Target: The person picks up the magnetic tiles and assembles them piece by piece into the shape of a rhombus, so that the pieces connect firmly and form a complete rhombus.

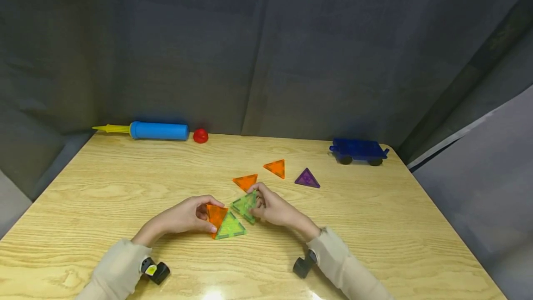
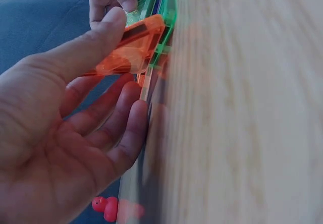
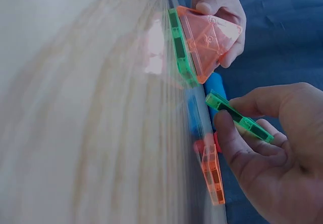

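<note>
My left hand [image 1: 187,215] pinches an orange translucent triangle tile [image 1: 217,215] between thumb and fingers. The tile is tilted up off the table, its lower edge against a green triangle tile [image 1: 231,227] that lies flat. To the right, my right hand [image 1: 275,206] holds a second green triangle tile [image 3: 239,117] between thumb and fingers, raised above the table and apart from the orange one in the right wrist view. Another orange triangle [image 1: 245,181] lies just beyond the right fingertips. Dark strips show along the edges of the green tiles.
Farther back on the wooden table [image 1: 125,184] lie one more orange triangle [image 1: 275,169] and a purple triangle [image 1: 307,178]. Along the far edge are a blue pump [image 1: 160,131] with a yellow nozzle, a small red toy [image 1: 201,136] and a dark blue wheeled car base [image 1: 359,150].
</note>
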Motion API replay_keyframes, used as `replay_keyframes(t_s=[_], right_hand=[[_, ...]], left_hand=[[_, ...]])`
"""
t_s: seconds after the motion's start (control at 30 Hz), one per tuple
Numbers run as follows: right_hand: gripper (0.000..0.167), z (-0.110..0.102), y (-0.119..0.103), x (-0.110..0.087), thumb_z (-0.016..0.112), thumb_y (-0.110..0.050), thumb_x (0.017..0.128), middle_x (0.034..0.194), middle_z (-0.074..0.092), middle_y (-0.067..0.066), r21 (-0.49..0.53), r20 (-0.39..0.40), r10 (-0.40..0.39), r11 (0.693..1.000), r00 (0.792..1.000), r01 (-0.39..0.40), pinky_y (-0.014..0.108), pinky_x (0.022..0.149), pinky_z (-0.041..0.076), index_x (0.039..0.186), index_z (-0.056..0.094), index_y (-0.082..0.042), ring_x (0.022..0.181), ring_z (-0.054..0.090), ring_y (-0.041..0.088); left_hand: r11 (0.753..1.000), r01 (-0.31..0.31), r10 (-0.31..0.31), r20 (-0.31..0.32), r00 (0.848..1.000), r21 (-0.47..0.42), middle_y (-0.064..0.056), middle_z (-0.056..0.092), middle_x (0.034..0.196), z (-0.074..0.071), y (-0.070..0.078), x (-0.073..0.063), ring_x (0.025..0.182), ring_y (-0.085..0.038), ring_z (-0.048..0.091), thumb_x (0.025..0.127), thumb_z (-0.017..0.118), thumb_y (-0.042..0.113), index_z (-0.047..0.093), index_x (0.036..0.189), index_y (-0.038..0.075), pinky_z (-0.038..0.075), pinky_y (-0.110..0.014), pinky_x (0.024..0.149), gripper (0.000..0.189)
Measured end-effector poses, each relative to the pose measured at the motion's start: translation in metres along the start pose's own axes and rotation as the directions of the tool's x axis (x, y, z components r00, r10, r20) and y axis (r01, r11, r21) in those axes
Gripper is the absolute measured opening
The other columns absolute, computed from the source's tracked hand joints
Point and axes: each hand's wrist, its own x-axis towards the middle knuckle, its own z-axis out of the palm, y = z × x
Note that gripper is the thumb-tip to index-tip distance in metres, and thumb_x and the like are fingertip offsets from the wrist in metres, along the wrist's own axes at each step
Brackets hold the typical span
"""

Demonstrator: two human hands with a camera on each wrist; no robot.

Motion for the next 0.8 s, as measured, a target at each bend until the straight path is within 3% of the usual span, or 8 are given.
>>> replay_keyframes(t_s=[0.17,0.5,0.8], right_hand=[[0.039,0.0033,0.0007,-0.0009,0.058,-0.001,0.092,0.077,0.051,0.007,-0.023,0.019,-0.008,1.0,1.0,0.008,0.025,0.053,0.045,0.126,0.038,-0.004,0.058,0.047,0.014],[0.039,0.0065,-0.003,-0.0013,0.059,-0.002,0.092,0.08,0.054,0.007,-0.081,0.029,-0.035,0.996,0.999,0.037,0.022,0.055,0.046,0.125,0.039,-0.004,0.059,0.049,0.01],[0.045,0.0061,-0.0043,-0.0008,0.061,-0.004,0.091,0.085,0.06,0.012,-0.101,0.028,-0.072,0.992,0.997,0.074,0.023,0.055,0.047,0.13,0.039,0.0,0.065,0.056,0.015]], left_hand=[[1.0,-0.002,0.002,-0.006,1.0,0.003,-0.006,0.058,0.102,0.0006,-0.0018,0.0007,0.081,-0.016,0.05,0.082,0.076,0.02,0.058,0.125,0.006,0.046,-0.027,0.072,0.049],[1.0,0.009,-0.009,-0.04,0.999,-0.015,-0.011,0.058,0.115,0.0025,-0.0008,0.0023,0.086,-0.021,0.051,0.081,0.077,0.018,0.058,0.124,0.006,0.047,-0.028,0.072,0.049],[1.0,0.02,-0.019,-0.068,0.997,0.003,-0.007,0.058,0.106,0.0067,-0.0008,0.0059,0.086,-0.019,0.052,0.083,0.075,0.023,0.053,0.131,0.004,0.047,-0.027,0.071,0.056]])
